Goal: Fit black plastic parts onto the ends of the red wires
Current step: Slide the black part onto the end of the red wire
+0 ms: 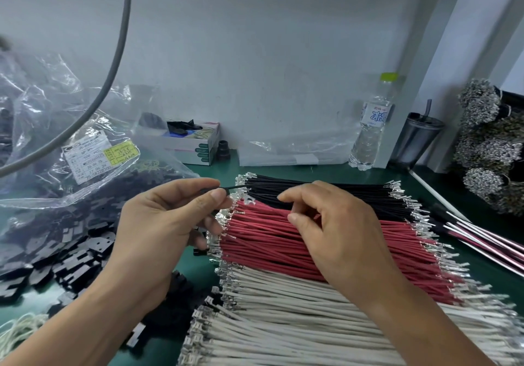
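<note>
A row of red wires (272, 241) with silver terminals lies across the green bench, between black wires (326, 192) behind it and white wires (297, 323) in front. My left hand (167, 221) pinches a black plastic part (208, 190) between thumb and fingers, with a black wire end (236, 186) running into it. My right hand (334, 224) rests on the red wires with fingers curled, its fingertips over the boundary of the red and black rows; what they hold is hidden. Loose black plastic parts (71, 263) lie heaped at the left.
Clear plastic bags (56, 127) of parts with labels fill the left. A grey hose (113, 62) hangs in front. At the back stand a small box (195, 141), a water bottle (371, 127) and a tumbler (416, 138). Terminal bundles (490, 150) and assembled wires (482, 241) lie right.
</note>
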